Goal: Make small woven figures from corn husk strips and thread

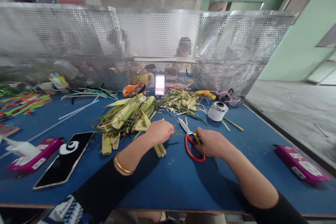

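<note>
My left hand (159, 133) is closed in a pinch on a thin plant strip (177, 133), whose end sticks out to the right of the fingertips. My right hand (214, 142) grips scissors (187, 128) by the yellow side of their handles, while the red loop shows in full. Their blades point up and left, close to the strip's end. Beside and behind my left hand lies a heap of pale green stalks and husks (126, 113). A cut stalk piece (159, 150) rests just below that hand. Farther back is a pile of shredded trimmings (182, 100).
A spool of white cord (217, 111) stands at the right, near thin sticks (233, 124). A black phone (65, 159) and purple power strip (39, 155) lie left; another purple block (300, 164) lies right. A perforated metal screen (157, 24) borders the blue table (168, 189), with people behind it.
</note>
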`<action>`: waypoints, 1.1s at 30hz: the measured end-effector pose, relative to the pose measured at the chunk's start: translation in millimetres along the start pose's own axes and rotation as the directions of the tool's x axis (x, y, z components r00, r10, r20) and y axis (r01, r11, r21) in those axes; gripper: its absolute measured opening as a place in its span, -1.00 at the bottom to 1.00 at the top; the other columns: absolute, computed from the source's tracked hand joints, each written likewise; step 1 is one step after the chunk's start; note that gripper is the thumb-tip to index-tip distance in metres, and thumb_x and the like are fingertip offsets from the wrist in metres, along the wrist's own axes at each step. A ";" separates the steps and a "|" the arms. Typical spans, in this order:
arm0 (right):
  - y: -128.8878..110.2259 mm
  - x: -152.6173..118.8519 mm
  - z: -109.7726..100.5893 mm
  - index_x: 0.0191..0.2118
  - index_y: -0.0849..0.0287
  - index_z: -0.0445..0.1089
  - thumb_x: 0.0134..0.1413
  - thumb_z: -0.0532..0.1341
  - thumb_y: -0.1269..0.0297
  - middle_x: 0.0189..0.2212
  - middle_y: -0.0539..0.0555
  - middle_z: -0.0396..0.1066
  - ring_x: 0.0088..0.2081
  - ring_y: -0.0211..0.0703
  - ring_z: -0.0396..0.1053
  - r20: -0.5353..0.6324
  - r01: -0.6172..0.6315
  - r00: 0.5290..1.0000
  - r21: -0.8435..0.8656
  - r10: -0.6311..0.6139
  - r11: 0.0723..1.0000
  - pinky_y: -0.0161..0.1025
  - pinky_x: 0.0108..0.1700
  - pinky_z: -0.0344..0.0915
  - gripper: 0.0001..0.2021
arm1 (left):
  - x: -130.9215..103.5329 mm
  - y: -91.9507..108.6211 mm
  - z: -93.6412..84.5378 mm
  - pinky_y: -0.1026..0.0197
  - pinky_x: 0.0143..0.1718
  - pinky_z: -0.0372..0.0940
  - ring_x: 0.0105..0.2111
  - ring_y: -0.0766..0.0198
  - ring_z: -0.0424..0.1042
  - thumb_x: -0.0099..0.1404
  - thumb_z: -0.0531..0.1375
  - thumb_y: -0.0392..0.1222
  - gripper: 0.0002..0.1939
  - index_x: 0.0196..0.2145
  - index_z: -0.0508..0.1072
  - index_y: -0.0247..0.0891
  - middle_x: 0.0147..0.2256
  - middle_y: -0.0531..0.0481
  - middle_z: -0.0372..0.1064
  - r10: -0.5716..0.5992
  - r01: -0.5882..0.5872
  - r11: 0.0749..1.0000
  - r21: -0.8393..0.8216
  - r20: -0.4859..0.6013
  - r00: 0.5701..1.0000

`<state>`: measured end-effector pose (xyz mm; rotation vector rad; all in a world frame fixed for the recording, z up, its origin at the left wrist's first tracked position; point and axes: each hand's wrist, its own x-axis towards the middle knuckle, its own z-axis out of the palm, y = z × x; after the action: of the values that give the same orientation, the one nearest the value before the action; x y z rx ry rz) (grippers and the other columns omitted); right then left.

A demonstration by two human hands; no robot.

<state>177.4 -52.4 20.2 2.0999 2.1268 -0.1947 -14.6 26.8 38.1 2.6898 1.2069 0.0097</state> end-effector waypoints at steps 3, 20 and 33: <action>-3.3 1.1 4.6 -0.04 0.25 0.24 0.02 0.18 0.32 -0.17 0.28 0.48 -0.15 0.10 0.45 -0.008 0.013 1.000 0.039 -0.013 0.999 -0.22 -0.36 0.10 -0.65 | 0.1 -3.2 5.0 0.24 -0.39 0.12 -0.26 0.13 0.45 0.19 0.07 -0.27 -0.76 -0.51 0.50 -0.19 -0.35 -0.08 0.52 -0.004 0.002 1.000 0.022 0.087 0.996; -27.0 9.8 4.0 -0.14 0.15 0.43 0.11 0.21 0.21 -0.25 0.12 0.46 -0.27 -0.14 0.41 -0.437 0.440 0.860 0.372 -0.264 0.818 -0.24 -0.23 0.26 -0.78 | -42.8 -45.4 -27.2 0.22 -0.38 0.09 -0.34 0.14 0.39 0.23 0.01 -0.23 -0.71 -0.54 0.44 -0.21 -0.43 -0.07 0.45 -0.160 0.158 0.987 -0.031 -0.077 0.984; 70.4 50.8 0.6 -0.21 0.20 0.48 0.10 0.09 0.53 -0.20 0.18 0.47 -0.30 -0.13 0.45 -0.463 -0.034 0.886 -0.055 0.004 0.998 -0.26 -0.28 0.28 -0.75 | 4.6 37.9 27.9 0.38 -0.63 0.08 -0.67 0.49 0.15 0.26 0.13 -0.21 -0.85 -0.45 0.34 -0.30 -0.58 0.14 0.20 -0.060 0.230 -0.108 -0.967 0.237 0.970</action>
<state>247.2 -1.7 10.4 2.3076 2.3113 0.4170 18.8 0.7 17.1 1.0653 0.7887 0.5216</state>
